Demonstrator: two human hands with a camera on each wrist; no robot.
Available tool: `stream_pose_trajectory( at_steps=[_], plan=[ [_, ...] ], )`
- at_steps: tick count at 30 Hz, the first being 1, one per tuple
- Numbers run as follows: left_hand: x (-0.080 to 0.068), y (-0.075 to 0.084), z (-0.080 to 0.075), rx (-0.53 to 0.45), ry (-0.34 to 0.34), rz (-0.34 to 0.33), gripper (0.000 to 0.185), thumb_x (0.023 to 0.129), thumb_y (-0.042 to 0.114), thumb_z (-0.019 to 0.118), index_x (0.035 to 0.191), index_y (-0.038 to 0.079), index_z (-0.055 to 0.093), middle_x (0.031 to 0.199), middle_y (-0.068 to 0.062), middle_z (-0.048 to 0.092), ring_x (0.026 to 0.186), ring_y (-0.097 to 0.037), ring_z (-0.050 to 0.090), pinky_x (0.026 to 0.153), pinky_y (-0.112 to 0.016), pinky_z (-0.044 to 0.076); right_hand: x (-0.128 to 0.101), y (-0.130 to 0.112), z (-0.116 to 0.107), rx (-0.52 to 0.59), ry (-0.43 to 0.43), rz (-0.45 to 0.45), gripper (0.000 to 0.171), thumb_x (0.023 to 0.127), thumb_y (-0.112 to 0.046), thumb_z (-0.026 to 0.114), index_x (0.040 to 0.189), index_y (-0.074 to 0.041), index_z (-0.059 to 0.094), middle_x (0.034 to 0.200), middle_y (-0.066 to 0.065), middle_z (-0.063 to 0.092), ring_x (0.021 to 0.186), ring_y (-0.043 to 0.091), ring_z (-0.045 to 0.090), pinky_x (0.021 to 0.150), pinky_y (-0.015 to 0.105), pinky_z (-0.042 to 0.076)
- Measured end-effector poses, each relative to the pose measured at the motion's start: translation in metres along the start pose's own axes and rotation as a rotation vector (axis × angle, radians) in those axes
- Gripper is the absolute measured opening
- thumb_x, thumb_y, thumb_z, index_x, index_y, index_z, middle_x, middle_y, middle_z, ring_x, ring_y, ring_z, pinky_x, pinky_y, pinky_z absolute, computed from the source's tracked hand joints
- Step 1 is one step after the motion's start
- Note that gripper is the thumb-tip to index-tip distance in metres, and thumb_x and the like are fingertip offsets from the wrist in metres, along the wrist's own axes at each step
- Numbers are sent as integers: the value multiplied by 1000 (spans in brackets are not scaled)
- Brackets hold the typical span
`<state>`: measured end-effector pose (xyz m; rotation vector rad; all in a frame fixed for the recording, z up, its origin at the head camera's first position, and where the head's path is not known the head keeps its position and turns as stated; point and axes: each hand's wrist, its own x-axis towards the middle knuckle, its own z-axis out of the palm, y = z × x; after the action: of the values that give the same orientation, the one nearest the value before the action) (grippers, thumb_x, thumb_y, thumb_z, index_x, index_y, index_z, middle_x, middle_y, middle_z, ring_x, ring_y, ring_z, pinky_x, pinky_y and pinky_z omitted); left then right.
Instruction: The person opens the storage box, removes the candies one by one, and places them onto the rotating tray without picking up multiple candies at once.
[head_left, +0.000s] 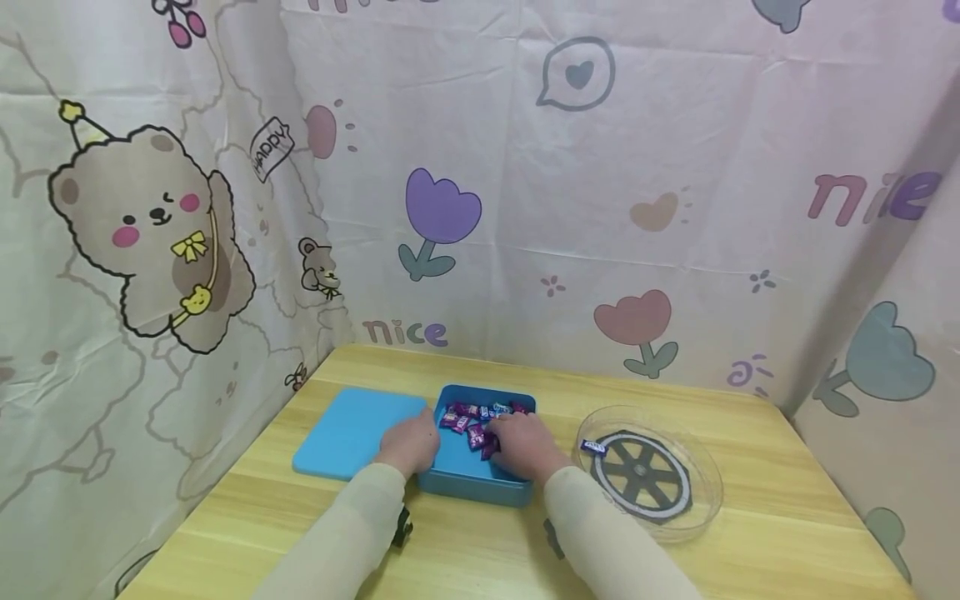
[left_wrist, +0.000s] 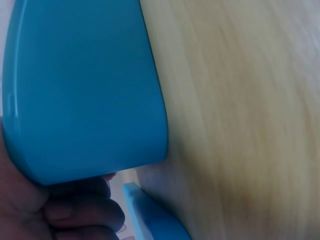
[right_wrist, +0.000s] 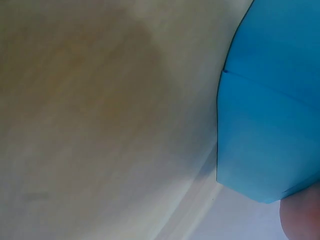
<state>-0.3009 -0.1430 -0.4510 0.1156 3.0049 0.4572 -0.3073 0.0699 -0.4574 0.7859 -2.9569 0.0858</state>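
A blue box (head_left: 480, 479) is sitting on the wooden table (head_left: 750, 550), near the middle and toward the back edge, holding a heap of wrapped candies (head_left: 480, 417) in purple and blue wrappers. The left hand (head_left: 411, 443) is resting against the box's left wall, fingers curling round its outer side (the left wrist view is showing fingertips (left_wrist: 75, 210) tucked under the box's rounded corner). The right hand (head_left: 525, 446) is lying inside the box over the candies at its right side, knuckles up and fingers bent down into the heap; whether it is pinching a candy cannot be told, since the fingertips are hidden. The blue lid (head_left: 352, 432) is lying flat on the table just left of the box, touching or nearly touching the left hand. A clear round tray (head_left: 697, 500) with a dark wheel pattern is sitting toward the table's right edge, apart from the box, with one wrapped candy (head_left: 593, 447) lying at its left rim.
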Motion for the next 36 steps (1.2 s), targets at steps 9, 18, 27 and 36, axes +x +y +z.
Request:
stream_pose_trajectory(
  at_steps=[9,18,27,36],
  plan=[
    [-1,-1,0,20,-1,8,53,104,12,46,153,-7,35,152,-22,46,123,-34,56,87,-56,53,0,-2,0,70,-16,36,37,89,-28,77,124,-19,71,116,-2,71,108,23,63,95,44,47],
    [-1,0,-2,19,-6,-5,53,105,14,44,153,-7,34,149,-22,48,125,-35,56,90,-58,52,2,0,0,78,-11,33,33,88,-30,77,120,-22,72,109,-4,72,99,19,62,91,42,47],
    [0,1,0,19,-5,-10,53,106,15,43,154,-6,34,148,-22,50,126,-39,55,91,-59,51,-4,2,-4,109,19,1,28,91,-29,72,118,-26,74,103,-3,66,95,20,58,90,44,48],
    [1,2,0,15,-16,-17,52,105,14,44,153,-5,36,147,-22,51,122,-35,57,89,-58,52,-9,9,-6,235,156,-8,25,93,-27,70,118,-26,74,104,-6,63,98,17,53,90,41,50]
  ],
)
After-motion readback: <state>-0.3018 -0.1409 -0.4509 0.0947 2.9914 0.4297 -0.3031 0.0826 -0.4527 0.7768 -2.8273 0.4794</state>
